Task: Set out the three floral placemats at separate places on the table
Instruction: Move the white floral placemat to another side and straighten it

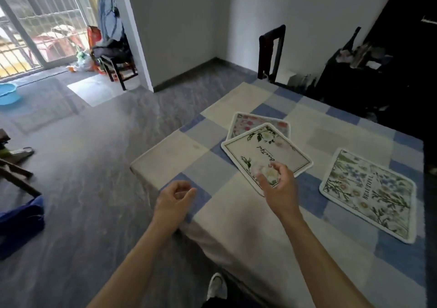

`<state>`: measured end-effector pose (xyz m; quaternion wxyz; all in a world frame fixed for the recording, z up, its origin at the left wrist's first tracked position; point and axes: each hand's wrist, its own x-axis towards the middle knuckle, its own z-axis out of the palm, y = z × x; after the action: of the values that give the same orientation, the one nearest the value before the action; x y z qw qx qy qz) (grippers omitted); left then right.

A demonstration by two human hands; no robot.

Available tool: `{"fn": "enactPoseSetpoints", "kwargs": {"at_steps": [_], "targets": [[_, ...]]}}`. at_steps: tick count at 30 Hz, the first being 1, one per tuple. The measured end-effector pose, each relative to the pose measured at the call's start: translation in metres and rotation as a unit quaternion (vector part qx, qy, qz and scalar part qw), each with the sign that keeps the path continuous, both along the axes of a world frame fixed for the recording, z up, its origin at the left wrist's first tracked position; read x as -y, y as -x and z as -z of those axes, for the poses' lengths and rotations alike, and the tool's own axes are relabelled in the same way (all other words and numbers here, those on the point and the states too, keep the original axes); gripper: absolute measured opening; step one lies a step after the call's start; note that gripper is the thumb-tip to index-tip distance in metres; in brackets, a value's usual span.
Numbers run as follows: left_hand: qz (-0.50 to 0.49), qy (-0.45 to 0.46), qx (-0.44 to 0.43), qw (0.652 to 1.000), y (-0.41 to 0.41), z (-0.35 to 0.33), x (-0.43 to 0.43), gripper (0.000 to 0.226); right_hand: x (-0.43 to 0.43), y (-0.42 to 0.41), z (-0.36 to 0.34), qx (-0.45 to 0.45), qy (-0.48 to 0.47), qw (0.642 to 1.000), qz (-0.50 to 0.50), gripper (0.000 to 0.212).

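Note:
Three floral placemats lie on the table (pixel 165 156), which has a blue and cream checked cloth. A cream mat with white roses (pixel 267 151) lies partly on top of a pink-flowered mat (pixel 243 123) behind it. A green and blue flowered mat (pixel 371 194) lies apart at the right. My right hand (pixel 279 187) hovers over the near corner of the cream mat, fingers spread and curled, holding nothing. My left hand (pixel 175 199) floats over the table's near left corner, fingers loosely curled and empty.
A dark chair (pixel 272 52) stands at the table's far end. Dark furniture with clutter (pixel 369 66) lines the right side. On the floor to the left are a blue basin (pixel 8 93), another chair with bags (pixel 115 57), and a blue cloth (pixel 21 220).

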<state>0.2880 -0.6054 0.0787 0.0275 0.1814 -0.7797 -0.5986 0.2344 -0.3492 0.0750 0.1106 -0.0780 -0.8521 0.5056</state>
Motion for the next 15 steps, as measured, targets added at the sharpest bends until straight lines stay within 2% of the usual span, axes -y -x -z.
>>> {"fn": "enactPoseSetpoints", "kwargs": {"at_steps": [6,12,15], "targets": [[0.096,0.050,-0.006,0.994,0.104,-0.011,-0.008,0.026,-0.014,0.054,0.004,-0.010,0.019,0.998,0.066,0.050],[0.213,0.023,0.021,0.977,0.163,0.022,-0.031,0.009,-0.036,0.061,0.018,0.015,0.021,0.984,0.174,0.048],[0.266,-0.002,0.027,0.964,0.194,0.038,-0.038,0.010,-0.039,0.055,0.026,0.033,-0.026,0.978,0.204,0.050]]}}
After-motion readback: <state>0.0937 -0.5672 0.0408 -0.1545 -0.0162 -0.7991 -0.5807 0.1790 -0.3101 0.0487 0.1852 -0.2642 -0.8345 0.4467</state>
